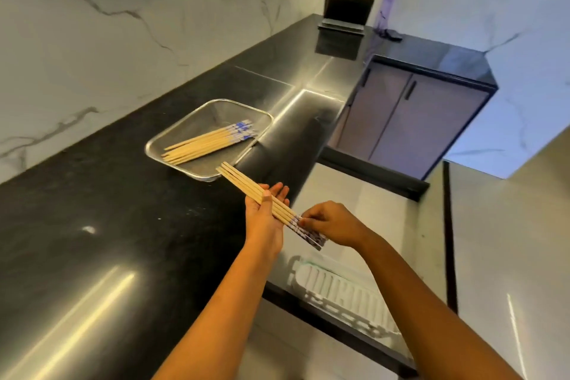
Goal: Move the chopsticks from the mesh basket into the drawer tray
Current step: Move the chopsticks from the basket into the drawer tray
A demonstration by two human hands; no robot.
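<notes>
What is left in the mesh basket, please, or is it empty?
Not empty: several chopsticks lie inside the mesh basket.

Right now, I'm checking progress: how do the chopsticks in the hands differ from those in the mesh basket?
The held chopsticks lie across the left hand, with the right hand pinching their patterned ends; the basket chopsticks lie untouched in the mesh basket. The held chopsticks' patterned ends point toward the person, the basket chopsticks' away. Both are pale wood with blue-patterned ends.
</notes>
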